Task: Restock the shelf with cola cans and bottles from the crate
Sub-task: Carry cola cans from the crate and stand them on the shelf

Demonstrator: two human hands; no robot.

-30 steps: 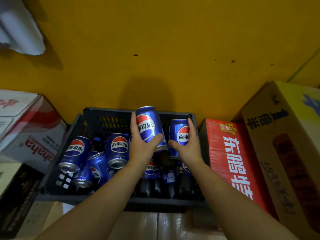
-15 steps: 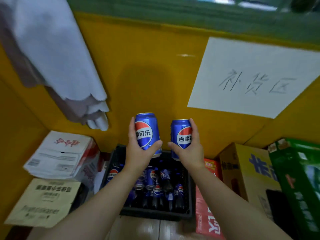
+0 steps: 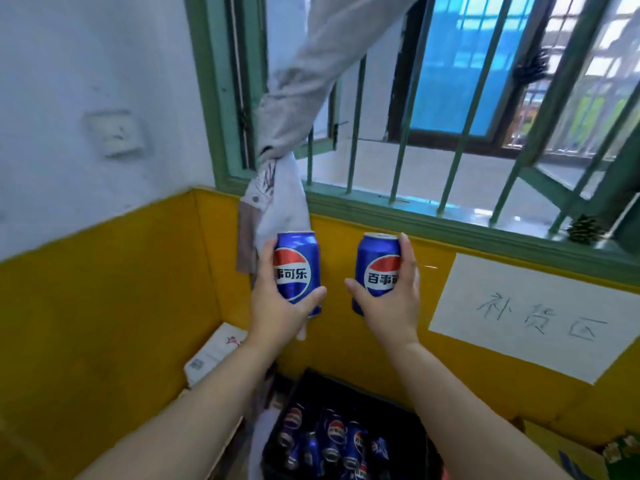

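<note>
Your left hand (image 3: 277,308) grips one blue cola can (image 3: 298,268) around its lower half. The thumb lies across the front near the bottom and the other fingers are curled behind the can. Your right hand (image 3: 393,306) grips a second cola can (image 3: 375,263) in the same way, thumb at the lower front, with one fingertip reaching up to the top rim.

Both cans stand with the long axis nearly vertical, top end up, and the red, white and blue logo faces you. The tops lean a little away from each other, the left one to the left and the right one to the right. The cans are side by side at the same height, apart from each other, with the yellow wall showing between them.

Below your forearms, between them, sits the black crate (image 3: 346,384), which holds more cola cans (image 3: 334,433); they lie at different angles.

Just behind your left hand hangs a grey and white cloth (image 3: 277,202), coming down from the barred window (image 3: 450,133) above both hands. To the right of your right hand a white paper sign (image 3: 530,317) with handwriting is fixed on the wall. Below and left of your left hand lies a white box (image 3: 214,355).
</note>
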